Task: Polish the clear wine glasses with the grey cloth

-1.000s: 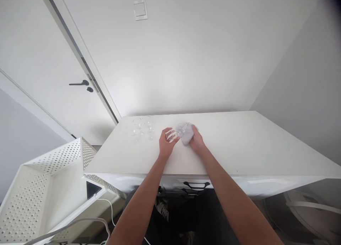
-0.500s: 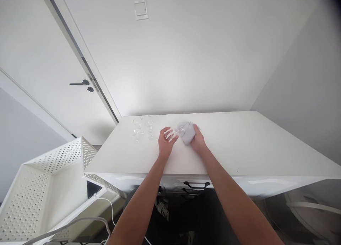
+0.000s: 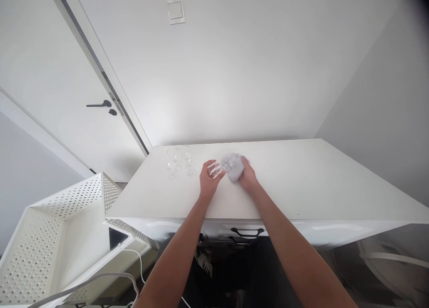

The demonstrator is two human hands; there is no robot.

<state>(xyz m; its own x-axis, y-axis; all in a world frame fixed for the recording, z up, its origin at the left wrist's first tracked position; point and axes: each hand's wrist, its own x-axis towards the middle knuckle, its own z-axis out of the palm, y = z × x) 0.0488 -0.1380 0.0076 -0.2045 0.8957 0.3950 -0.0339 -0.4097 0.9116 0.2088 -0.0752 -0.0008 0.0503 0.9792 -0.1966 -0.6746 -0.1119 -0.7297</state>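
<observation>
My left hand [image 3: 208, 177] is wrapped round the bowl of a clear wine glass [image 3: 213, 169], which lies on its side in the air with its rim toward the left. The glass's stem and foot point right, against a light grey cloth [image 3: 236, 168]. My right hand [image 3: 248, 174] grips that cloth, its thumb on top and the other fingers mostly hidden beneath. To the left, several small clear stemmed glasses [image 3: 187, 155] stand grouped on the white dresser top [image 3: 301, 178].
Black drawer handles [image 3: 247, 232] stick out from the dresser's front. At the left stands a white perforated cart [image 3: 80, 227] with a dark device [image 3: 117, 237] and a white cable [image 3: 139, 256]. A white door [image 3: 67, 76] and the wall lie behind.
My left hand has moved slightly right with the wine glass, bringing its foot further into the cloth. My right hand has shifted a little with the cloth.
</observation>
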